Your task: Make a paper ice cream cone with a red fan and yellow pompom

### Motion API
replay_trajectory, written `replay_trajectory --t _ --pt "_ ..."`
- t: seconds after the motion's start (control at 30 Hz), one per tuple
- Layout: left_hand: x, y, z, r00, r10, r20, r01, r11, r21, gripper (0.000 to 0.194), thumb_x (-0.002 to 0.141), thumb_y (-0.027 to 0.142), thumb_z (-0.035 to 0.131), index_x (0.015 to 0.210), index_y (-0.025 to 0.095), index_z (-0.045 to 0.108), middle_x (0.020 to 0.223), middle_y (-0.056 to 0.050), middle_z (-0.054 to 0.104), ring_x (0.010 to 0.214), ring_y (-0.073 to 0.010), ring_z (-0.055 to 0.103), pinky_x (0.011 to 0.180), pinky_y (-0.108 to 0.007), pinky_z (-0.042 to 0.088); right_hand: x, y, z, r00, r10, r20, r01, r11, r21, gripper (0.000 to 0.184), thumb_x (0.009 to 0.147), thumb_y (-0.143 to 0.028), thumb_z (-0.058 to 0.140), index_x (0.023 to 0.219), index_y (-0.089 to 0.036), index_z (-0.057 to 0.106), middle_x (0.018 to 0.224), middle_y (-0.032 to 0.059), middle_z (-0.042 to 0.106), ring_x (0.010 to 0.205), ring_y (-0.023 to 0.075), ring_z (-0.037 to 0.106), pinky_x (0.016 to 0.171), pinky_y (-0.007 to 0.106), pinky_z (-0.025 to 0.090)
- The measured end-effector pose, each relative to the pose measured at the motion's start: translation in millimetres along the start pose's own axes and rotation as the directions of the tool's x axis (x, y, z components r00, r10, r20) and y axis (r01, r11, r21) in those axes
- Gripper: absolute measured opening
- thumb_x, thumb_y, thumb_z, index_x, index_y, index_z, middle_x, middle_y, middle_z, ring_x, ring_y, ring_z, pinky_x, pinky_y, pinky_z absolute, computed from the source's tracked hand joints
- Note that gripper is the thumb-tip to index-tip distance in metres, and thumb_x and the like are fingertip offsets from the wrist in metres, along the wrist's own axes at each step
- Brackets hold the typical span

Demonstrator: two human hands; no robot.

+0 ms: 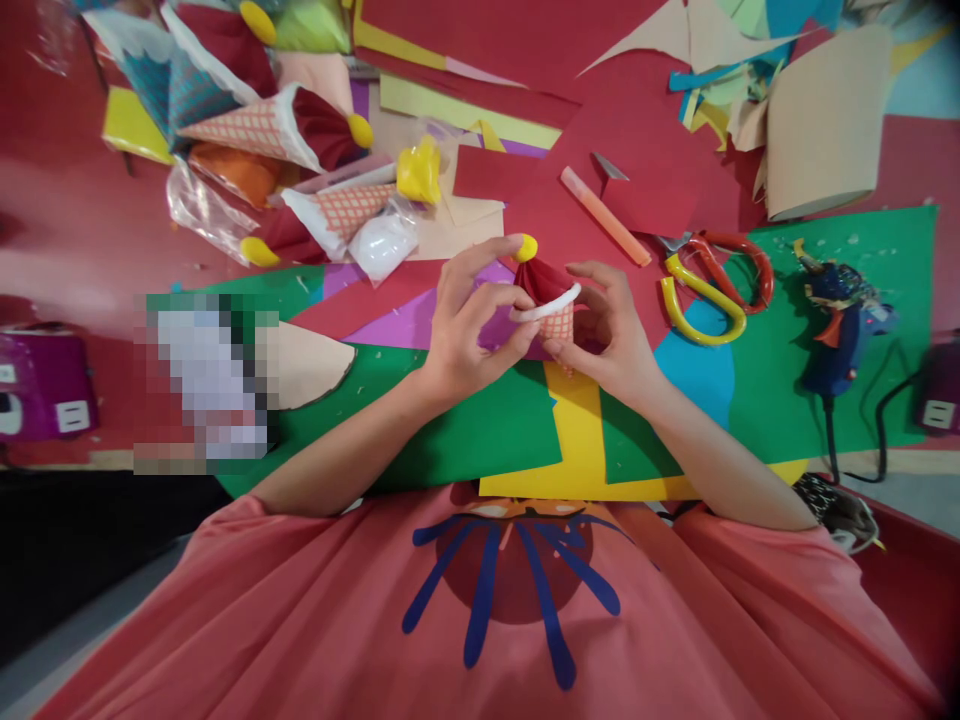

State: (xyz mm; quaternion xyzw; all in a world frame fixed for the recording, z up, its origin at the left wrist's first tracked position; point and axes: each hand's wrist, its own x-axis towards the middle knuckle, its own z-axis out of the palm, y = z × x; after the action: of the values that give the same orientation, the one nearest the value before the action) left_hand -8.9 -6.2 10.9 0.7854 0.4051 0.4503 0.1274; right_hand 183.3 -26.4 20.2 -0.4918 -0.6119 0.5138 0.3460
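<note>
Between my two hands is a small paper cone (pixel 556 324) with an orange lattice pattern. A white clay rim (pixel 553 303) runs round its top, and dark red pleated paper (pixel 541 283) rises from it to a yellow ball (pixel 526 248). My left hand (pixel 474 320) pinches the white rim with thumb and finger, while another fingertip touches the yellow ball. Curled round the cone's right side, my right hand (pixel 611 335) holds it with the thumb at the front. The cone's back and part of its tip are hidden.
Red-and-yellow-handled scissors (pixel 705 285) and an orange marker (pixel 606 215) lie beyond my right hand. A blue glue gun (pixel 836 335) with a cord rests at right. Larger paper cones (pixel 247 130), bagged clay (pixel 384 240) and a beige paper roll (pixel 829 125) stand farther back.
</note>
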Motion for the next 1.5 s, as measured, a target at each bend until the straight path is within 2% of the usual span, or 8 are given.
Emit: replay_trajectory --t 0.13,0.27,0.63,0.83,0.97,1.17,1.33,1.5 --pt "0.1 -2.6 -2.3 0.999 -0.027 0.025 0.028 0.999 -0.038 0.020 0.094 0.046 0.049 0.091 0.029 0.060 0.135 -0.004 0.057 0.120 -0.0236 0.059 0.101 -0.048 0.052 0.2 4.4 0.1 0.998 -0.061 -0.028 0.060 0.997 -0.048 0.064 0.079 -0.049 0.072 0.134 -0.032 0.043 0.137 0.0066 0.052 0.099 0.0228 0.067 0.073 0.038 0.061" --pt "-1.5 -7.7 -1.2 0.995 -0.091 0.047 0.094 0.993 -0.076 0.030 0.094 0.053 0.046 0.087 0.029 0.062 0.141 -0.001 0.053 0.130 -0.0267 0.053 0.110 -0.054 0.045 -0.6 5.5 1.8 0.987 -0.145 -0.065 0.136 0.984 -0.119 0.064 0.078 -0.047 0.073 0.133 -0.030 0.047 0.141 0.0082 0.051 0.127 0.0303 0.055 0.097 0.049 0.056" --pt "-1.5 -6.2 0.3 0.994 -0.096 0.057 0.102 0.988 -0.113 0.025 0.094 0.049 0.050 0.084 0.029 0.060 0.142 0.002 0.050 0.132 -0.0239 0.051 0.112 -0.051 0.045 -1.9 6.6 2.4 0.986 -0.154 -0.059 0.146 0.981 -0.127 0.064 0.078 -0.046 0.074 0.134 -0.029 0.047 0.141 0.0083 0.053 0.134 0.0310 0.051 0.112 0.056 0.045" --pt "-3.3 -4.9 1.2 0.988 -0.150 -0.031 0.147 0.986 -0.082 0.030 0.096 0.055 0.040 0.094 0.031 0.060 0.131 -0.002 0.057 0.129 -0.0217 0.054 0.110 -0.048 0.049 -1.6 5.9 1.5 0.981 -0.178 -0.079 0.166 0.976 -0.141 0.063 0.078 -0.044 0.075 0.133 -0.030 0.047 0.140 0.0084 0.053 0.131 0.0300 0.053 0.109 0.052 0.048" --pt "-2.1 -3.0 0.6 0.996 -0.074 0.042 0.076 0.995 -0.062 0.028 0.095 0.052 0.045 0.090 0.031 0.062 0.137 -0.002 0.054 0.129 -0.0219 0.053 0.109 -0.049 0.050 -2.8 3.8 2.3 0.985 -0.149 -0.089 0.132 0.976 -0.174 0.065 0.077 -0.047 0.074 0.133 -0.030 0.045 0.139 0.0082 0.053 0.122 0.0291 0.059 0.104 0.052 0.052" --pt "-1.8 -2.3 0.1 0.988 -0.113 0.104 0.125 0.984 -0.123 0.028 0.095 0.050 0.045 0.085 0.031 0.063 0.145 0.001 0.048 0.137 -0.0211 0.046 0.117 -0.050 0.045 -2.7 1.9 3.2 0.989 -0.127 -0.078 0.112 0.979 -0.171 0.064 0.078 -0.049 0.073 0.132 -0.029 0.045 0.139 0.0092 0.053 0.124 0.0292 0.057 0.105 0.052 0.051" --pt "-3.0 -4.9 1.2 0.993 -0.098 0.069 0.108 0.981 -0.162 0.023 0.095 0.048 0.048 0.087 0.033 0.064 0.151 0.006 0.040 0.142 -0.0212 0.041 0.120 -0.051 0.042 1.1 1.3 0.9 0.999 -0.009 0.038 0.006 0.997 0.079 0.072 0.076 -0.057 0.072 0.134 -0.030 0.040 0.124 0.0080 0.061 0.104 0.0256 0.067 0.084 0.045 0.061" --pt "-4.2 -5.1 0.6 0.987 -0.127 0.095 0.141 0.978 -0.157 0.027 0.097 0.050 0.042 0.091 0.034 0.063 0.152 0.007 0.039 0.143 -0.0207 0.040 0.121 -0.052 0.041 4.4 0.6 -1.6 0.992 -0.019 0.122 -0.009 0.974 0.225 0.062 0.079 -0.053 0.070 0.129 -0.028 0.043 0.113 0.0050 0.068 0.102 0.0231 0.069 0.085 0.043 0.061"
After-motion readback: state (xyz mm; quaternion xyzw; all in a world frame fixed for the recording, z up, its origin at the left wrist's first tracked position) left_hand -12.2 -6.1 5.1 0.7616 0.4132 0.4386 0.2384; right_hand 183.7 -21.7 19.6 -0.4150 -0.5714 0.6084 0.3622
